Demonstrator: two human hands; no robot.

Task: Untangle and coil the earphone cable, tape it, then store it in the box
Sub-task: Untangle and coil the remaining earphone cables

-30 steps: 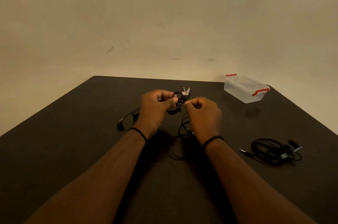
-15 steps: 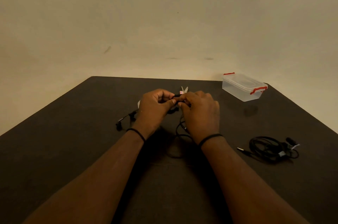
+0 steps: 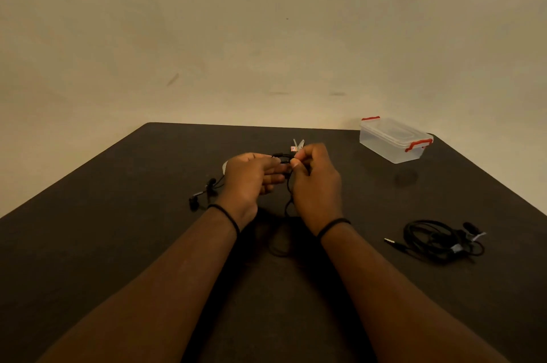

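While both hands work at mid-table, I judge the main risk to be a tightened knot: the right hand (image 3: 315, 182) pinches the thin black cable (image 3: 287, 202) between thumb and forefinger, and the left hand (image 3: 250, 179) has its fingers curled around strands of the same cable, so pulling the two apart could cinch the tangle rather than free it. The slack drops between the wrists onto the table (image 3: 118, 244) in a loose loop, and the earbuds (image 3: 204, 192) lie to the left; a sharp tug could drag them or snag that loop on a forearm. The cable is slender, limp and smooth, nearly the same shade as the dark matte tabletop, so I could easily lose sight of a crossing strand. The box (image 3: 393, 139), clear rigid plastic with red clips, stands lidded at the far right, well apart. A second, bundled cable (image 3: 438, 239) lies near right. I cannot identify the small pale item (image 3: 297, 145) behind the fingers.
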